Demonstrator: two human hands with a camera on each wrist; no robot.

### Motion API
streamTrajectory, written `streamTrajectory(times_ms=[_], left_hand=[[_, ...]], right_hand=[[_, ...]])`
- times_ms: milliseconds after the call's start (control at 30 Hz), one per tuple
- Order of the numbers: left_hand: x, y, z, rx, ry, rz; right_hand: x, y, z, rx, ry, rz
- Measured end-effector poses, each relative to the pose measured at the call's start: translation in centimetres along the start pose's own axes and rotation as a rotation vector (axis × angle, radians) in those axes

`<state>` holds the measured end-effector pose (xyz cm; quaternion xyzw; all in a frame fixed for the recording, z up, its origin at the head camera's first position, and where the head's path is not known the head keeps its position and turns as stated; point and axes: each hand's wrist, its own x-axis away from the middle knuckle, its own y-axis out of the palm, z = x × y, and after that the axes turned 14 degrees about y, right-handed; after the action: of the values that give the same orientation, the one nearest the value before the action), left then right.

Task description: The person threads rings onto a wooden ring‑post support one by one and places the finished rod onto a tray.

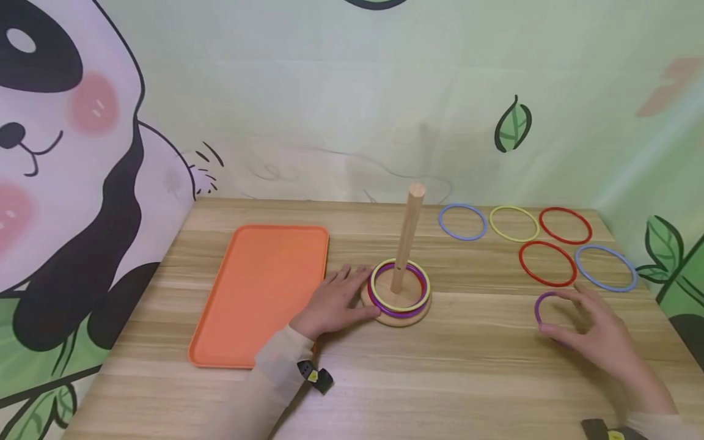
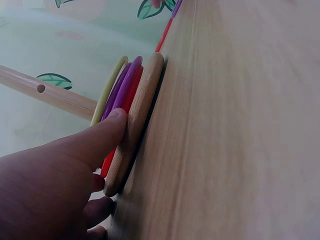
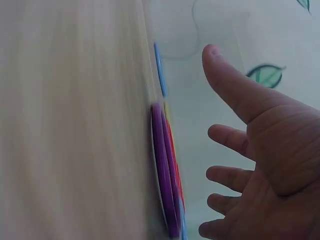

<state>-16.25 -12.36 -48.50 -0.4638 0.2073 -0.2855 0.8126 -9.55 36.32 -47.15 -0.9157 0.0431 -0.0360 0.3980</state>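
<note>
In the head view my left hand touches the left side of a round wooden base with an upright peg. Stacked around the peg are a yellow ring, purple rings and a red ring. In the left wrist view the thumb lies along the edge of this stack, with the other fingers low beside the base. My right hand hovers around a purple ring on the table, its thumb and fingers spread. The right wrist view shows that hand apart from the purple ring.
Beyond my right hand lie two red rings, two blue rings and a yellow ring, flat on the wooden table. An orange tray lies left of the peg. A printed wall stands behind.
</note>
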Motion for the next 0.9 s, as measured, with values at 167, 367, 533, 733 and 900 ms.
streamTrajectory(times_ms=[167,367,533,733,900], left_hand=[[-0.1,0.1,-0.1,-0.011,0.005,-0.001],[-0.2,0.0,0.0,-0.012,0.006,-0.003],[-0.1,-0.1,0.0,-0.004,-0.001,0.004],[0.0,0.0,-0.2,-0.005,0.001,0.006],[0.0,0.0,-0.2,-0.003,0.004,-0.001]], right_hand=[[0.8,-1.4,2.4,-0.003,0.067,-0.025],[1.6,-2.8,4.8,0.021,0.161,-0.147],[1.8,-3.2,5.6,-0.037,0.210,-0.211],[2.0,-2.7,5.8,-0.055,0.212,-0.170],[2.3,-2.7,5.6,-0.004,0.228,-0.153]])
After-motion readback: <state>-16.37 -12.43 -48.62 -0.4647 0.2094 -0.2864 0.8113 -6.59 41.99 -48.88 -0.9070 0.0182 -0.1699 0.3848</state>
